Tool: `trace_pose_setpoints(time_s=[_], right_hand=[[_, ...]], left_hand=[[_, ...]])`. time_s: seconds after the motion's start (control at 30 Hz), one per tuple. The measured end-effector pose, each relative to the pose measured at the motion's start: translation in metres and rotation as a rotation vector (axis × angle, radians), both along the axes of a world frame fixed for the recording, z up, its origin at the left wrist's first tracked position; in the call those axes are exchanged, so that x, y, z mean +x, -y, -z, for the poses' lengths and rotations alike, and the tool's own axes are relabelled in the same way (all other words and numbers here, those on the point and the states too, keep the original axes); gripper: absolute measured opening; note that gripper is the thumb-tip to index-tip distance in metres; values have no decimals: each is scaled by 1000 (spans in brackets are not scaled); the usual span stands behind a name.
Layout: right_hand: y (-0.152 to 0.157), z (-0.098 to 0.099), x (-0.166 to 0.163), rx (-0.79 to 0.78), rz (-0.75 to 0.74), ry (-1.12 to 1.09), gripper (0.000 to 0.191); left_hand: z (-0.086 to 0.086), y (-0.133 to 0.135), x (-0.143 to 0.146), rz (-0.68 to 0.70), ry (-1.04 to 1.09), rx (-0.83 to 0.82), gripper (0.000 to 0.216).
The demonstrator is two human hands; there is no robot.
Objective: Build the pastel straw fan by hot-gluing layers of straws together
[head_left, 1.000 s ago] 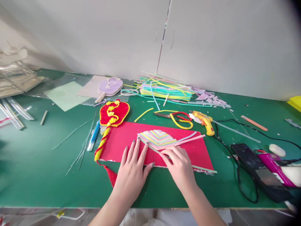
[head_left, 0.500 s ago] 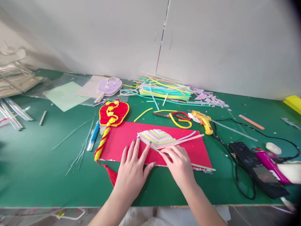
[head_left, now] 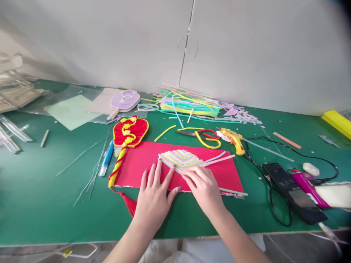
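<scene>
A red card [head_left: 131, 164] lies on the green table, bearing a leaf-shaped panel of pastel pipe cleaners [head_left: 181, 156] laid in nested V rows. My left hand [head_left: 155, 199] rests with fingers spread, its fingertips at the panel's lower left edge. My right hand [head_left: 204, 188] is closed at the lower edge, its thumb and fingers pinching a pale green pipe cleaner that passes under it and reappears [head_left: 233, 191] at the right. Pink [head_left: 223, 159] and blue pipe cleaner ends stick out to the right. Left of the card lies a red and yellow fan [head_left: 130, 132] with a tassel.
Behind the card lie scissors [head_left: 211, 138] and a yellow glue gun [head_left: 234, 140] with its cord. A bundle of pipe cleaners [head_left: 189, 104] sits farther back, near a lilac fan [head_left: 125, 100]. A black phone [head_left: 290, 191] is at right, a blue pen-like tool [head_left: 107, 159] at left.
The whole view has shifted slightly, so the table things appear a little farther left. Both hands keep nearly the same place on the panel.
</scene>
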State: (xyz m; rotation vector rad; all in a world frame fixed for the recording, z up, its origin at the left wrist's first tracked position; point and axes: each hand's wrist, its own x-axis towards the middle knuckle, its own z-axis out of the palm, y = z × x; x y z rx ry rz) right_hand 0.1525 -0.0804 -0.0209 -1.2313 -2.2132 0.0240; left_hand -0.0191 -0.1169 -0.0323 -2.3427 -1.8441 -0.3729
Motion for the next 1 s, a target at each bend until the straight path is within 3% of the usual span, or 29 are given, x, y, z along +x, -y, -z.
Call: trace_pose_setpoints(time_s=[1.0], right_hand=[[-14,-6,11,-29,-151,84,13]], left_hand=[[-1,0,1,-6,3,0,54]])
